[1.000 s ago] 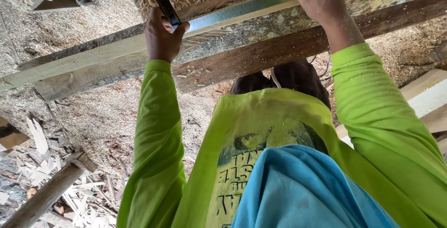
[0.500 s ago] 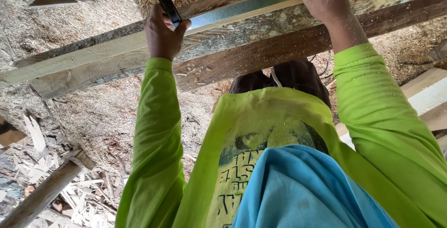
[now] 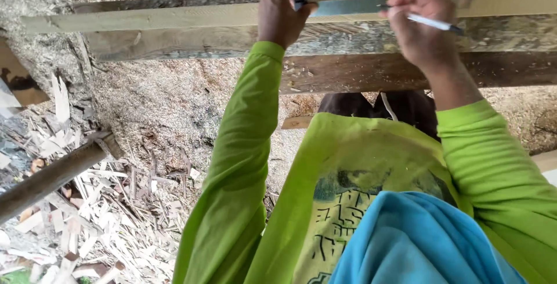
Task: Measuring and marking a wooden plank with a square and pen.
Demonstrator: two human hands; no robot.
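Head view: left hand (image 3: 280,14) grips flat metal square (image 3: 342,6); right hand (image 3: 419,26) pinches slim pen (image 3: 434,23).

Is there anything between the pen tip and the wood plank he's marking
Nothing visible. The right hand holds the pen against the plank, beside the metal square that the left hand steadies.

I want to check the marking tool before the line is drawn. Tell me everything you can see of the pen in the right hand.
The pen is slim, with a white barrel and a dark end pointing right. It lies nearly level, tilted slightly down to the right, pinched in the fingers of the right hand. It sits over the metal straightedge and the rough wooden beam. Whether its tip touches the wood cannot be told.
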